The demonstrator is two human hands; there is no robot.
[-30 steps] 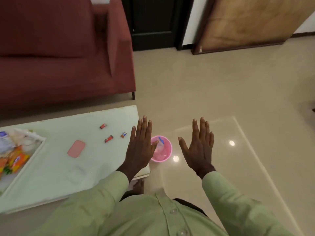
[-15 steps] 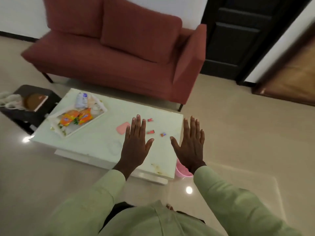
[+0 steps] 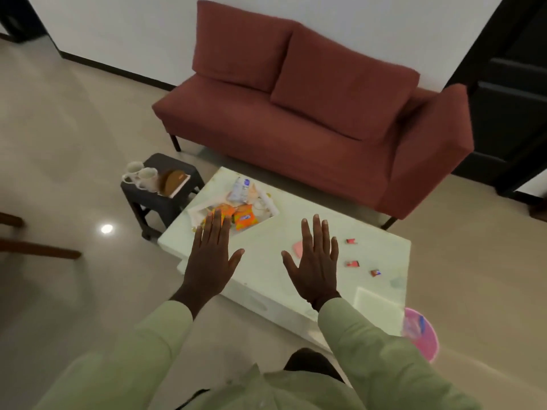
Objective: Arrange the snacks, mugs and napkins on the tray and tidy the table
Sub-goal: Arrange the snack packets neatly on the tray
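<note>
Both my hands are held out flat, palms down, above the pale coffee table (image 3: 266, 267). My left hand (image 3: 208, 258) hovers at the near edge of the white tray (image 3: 273, 213), which holds orange snack packets (image 3: 244, 218) and a pale pouch (image 3: 240, 189). My right hand (image 3: 315, 260) hangs over the table's middle, partly covering a pink pad (image 3: 297, 248). Three small red wrapped candies (image 3: 352, 263) lie to its right. Two white mugs (image 3: 142, 176) stand on a dark stool (image 3: 161, 199) left of the table. Neither hand holds anything.
A red sofa (image 3: 310, 113) stands behind the table. A pink bin (image 3: 421, 332) sits on the floor at the table's near right corner. A brown round object lies on a book on the stool. Dark wooden furniture legs (image 3: 38, 250) show at far left.
My view has swung left and back, bringing the stool with the mugs and the whole sofa into sight. Both hands stay flat and empty, now further left over the table.
</note>
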